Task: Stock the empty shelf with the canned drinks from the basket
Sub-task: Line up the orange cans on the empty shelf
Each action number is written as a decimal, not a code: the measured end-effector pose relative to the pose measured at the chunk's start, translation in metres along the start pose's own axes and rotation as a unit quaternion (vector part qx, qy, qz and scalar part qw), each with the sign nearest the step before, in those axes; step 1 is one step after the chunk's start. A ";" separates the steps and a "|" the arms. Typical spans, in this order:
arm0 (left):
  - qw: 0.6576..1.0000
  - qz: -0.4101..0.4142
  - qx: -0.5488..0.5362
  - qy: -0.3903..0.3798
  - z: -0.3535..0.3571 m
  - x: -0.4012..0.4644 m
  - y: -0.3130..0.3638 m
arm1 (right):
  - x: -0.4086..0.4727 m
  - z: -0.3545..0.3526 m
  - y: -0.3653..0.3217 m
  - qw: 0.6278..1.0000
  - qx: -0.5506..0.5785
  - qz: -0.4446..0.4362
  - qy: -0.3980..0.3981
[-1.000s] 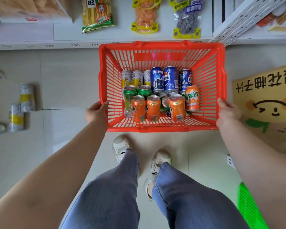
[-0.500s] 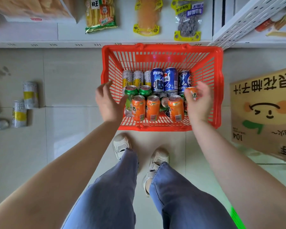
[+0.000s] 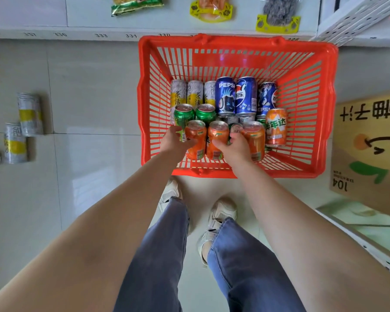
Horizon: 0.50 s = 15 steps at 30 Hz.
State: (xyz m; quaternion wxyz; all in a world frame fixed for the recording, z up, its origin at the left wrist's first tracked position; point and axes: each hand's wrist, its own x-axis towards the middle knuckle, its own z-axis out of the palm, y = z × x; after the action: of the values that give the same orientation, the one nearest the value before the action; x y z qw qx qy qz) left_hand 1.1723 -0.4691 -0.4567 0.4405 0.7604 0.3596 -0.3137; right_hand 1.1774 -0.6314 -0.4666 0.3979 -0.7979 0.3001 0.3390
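The left hand (image 3: 175, 141) is down in the basket (image 3: 329, 109), and its grip curls round the side of an orange can (image 3: 196, 140) at the near left of the pack. A green can (image 3: 183, 115) sits just behind the fingers, so I cannot be sure the hand does not touch that one too. The right hand (image 3: 233, 148) is close beside it. Its grip wraps another orange can (image 3: 256, 140), with the thumb out toward a third orange can (image 3: 217, 140) that stands between the two hands.

Both held cans stand up, tops to the camera. Their long way points up out of the basket, so the next move looks like a straight lift. Each hand is right on its own can, so neither is nearer.

The cans are small, round and shiny, with silver tops and pull tabs. Behind the orange row stand more green cans, then blue cans (image 3: 225, 95) and white and yellow cans (image 3: 195, 93). One orange can lies tilted at the right.

The basket rests on the floor, just in front of the shelf (image 3: 81, 33).
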 end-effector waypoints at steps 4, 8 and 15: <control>0.999 -0.020 -0.037 -0.018 0.011 0.016 0.002 | 0.021 0.004 0.008 0.999 0.005 0.035 -0.001; 1.000 -0.013 -0.027 -0.002 0.022 0.024 -0.003 | 0.024 0.004 0.012 0.999 0.018 0.031 0.007; 1.000 0.011 0.022 0.016 0.025 0.019 -0.004 | 0.019 0.002 0.006 0.998 0.051 0.029 0.007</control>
State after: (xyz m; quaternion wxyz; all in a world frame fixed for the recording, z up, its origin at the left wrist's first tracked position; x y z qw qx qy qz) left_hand 1.1751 -0.4850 -0.4844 0.4209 0.7790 0.3510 -0.3045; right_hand 1.1829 -0.6367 -0.4848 0.4264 -0.7700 0.3427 0.3284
